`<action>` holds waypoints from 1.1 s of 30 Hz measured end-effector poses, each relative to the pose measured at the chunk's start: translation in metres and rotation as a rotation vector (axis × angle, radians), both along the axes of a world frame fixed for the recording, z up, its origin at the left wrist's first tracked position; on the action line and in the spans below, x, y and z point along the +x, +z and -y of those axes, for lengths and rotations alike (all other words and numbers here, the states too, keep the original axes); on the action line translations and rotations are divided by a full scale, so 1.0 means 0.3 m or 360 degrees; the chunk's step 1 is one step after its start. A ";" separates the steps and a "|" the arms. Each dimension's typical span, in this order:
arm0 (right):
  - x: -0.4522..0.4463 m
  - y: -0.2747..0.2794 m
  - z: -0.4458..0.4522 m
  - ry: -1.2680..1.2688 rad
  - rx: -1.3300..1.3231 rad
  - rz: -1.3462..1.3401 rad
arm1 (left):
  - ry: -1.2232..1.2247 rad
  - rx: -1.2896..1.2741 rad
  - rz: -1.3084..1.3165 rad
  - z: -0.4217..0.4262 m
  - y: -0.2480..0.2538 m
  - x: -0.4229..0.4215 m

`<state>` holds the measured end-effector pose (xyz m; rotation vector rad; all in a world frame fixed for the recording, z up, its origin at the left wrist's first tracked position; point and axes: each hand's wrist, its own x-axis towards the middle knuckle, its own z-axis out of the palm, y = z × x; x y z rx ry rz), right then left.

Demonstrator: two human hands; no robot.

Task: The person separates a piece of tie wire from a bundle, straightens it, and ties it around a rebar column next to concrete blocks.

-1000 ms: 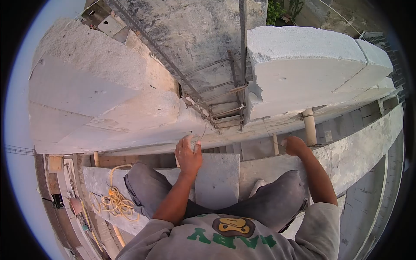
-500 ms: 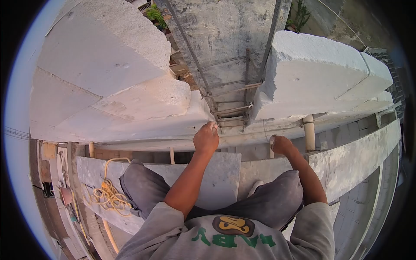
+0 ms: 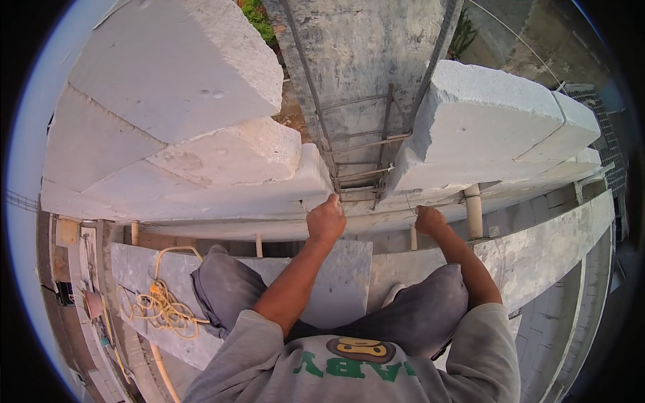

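**Thin wire beside a steel cage, both hands close in**

Thin wire (image 3: 408, 201): hangs at the lower edge of the right wall blocks (image 3: 490, 121), beyond the far edge of the board (image 3: 336, 282) and right of that board's right end. It runs down to the right grip (image 3: 430, 220). We judge it very light, springy and easily bent, apt to kink rather than break. Best hold, by our estimate: a fingertip pinch near its lower end, away from the blocks' rough edge.

Grip state: the right is narrow, fingers curled at the wire; whether they close on it we cannot tell. The left grip (image 3: 326, 219) is narrow too, fingers curled at the lower left corner of the steel cage (image 3: 363, 174); we cannot tell what, if anything, it holds. We expect the cage bars to be stiff and rough.

Surface: the board is grey and hard-looking. Yellow rope (image 3: 158, 290) lies in loose coils toward its left end. A pale pipe (image 3: 474, 211) stands past the far edge, right of the right grip.

Surroundings: outdoors. Left wall blocks (image 3: 228, 171), white like the right ones, flank the cage; we suspect their corners chip readily. A stained grey panel (image 3: 363, 54) backs the cage, with greenery (image 3: 259, 20) beyond.
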<state>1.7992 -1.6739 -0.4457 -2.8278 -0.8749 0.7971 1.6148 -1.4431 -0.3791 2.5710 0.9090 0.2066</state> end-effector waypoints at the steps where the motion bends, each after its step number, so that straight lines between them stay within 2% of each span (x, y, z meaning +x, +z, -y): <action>1: -0.004 0.004 -0.005 -0.0019 0.0034 0.0018 | 0.0019 0.0000 0.0019 0.009 -0.004 0.004; 9: -0.006 0.037 0.011 0.0003 0.0076 0.0114 | 0.0208 -0.0045 0.0124 0.001 -0.088 0.048; 14: -0.020 -0.025 0.042 0.0046 0.0109 0.0216 | 0.0056 0.0043 -0.0037 -0.065 -0.109 0.014; 17: -0.028 -0.022 0.030 0.0038 0.0119 0.0166 | 0.0046 0.0102 -0.0023 0.013 -0.088 0.037; 20: -0.017 0.009 0.010 0.0130 -0.0086 0.0121 | -0.0016 0.0095 -0.0088 -0.025 -0.122 0.013; 23: -0.006 0.017 0.019 0.0121 -0.0098 0.0232 | 0.0007 0.0085 -0.0157 -0.053 -0.108 -0.026; 26: -0.010 0.036 0.009 0.0080 -0.0087 0.0302 | -0.0063 0.0104 -0.0028 -0.012 -0.112 -0.038; 33: -0.029 0.042 0.026 -0.0018 0.0133 0.0363 | -0.0079 0.0131 -0.0126 0.013 -0.158 -0.106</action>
